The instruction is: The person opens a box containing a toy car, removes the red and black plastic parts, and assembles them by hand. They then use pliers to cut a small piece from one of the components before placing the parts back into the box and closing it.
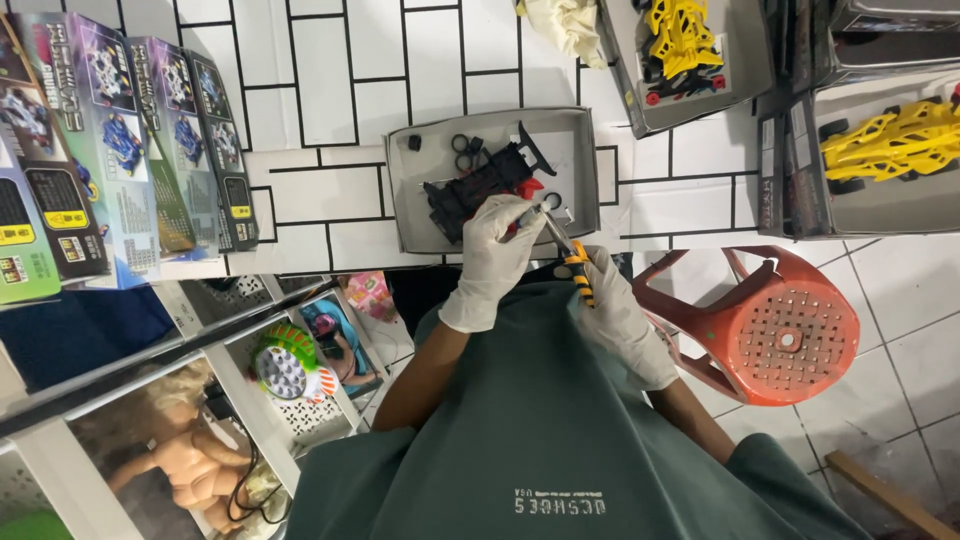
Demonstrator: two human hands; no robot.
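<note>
Head view looks down on both gloved hands meeting over an open grey box tray (580, 135) on the white tiled bench (330, 190). Left hand (497, 245) is curled around a small part at the edge of a black and red toy car chassis (478, 187), which lies inside the tray beside loose black tyres (467, 150). Right hand (612, 305) grips a yellow-and-black handled screwdriver (568, 252), its tip pointing at the left hand's fingers. Boxed kits (120, 140) stand to the left; an orange plastic stool (775, 330) sits at right.
</note>
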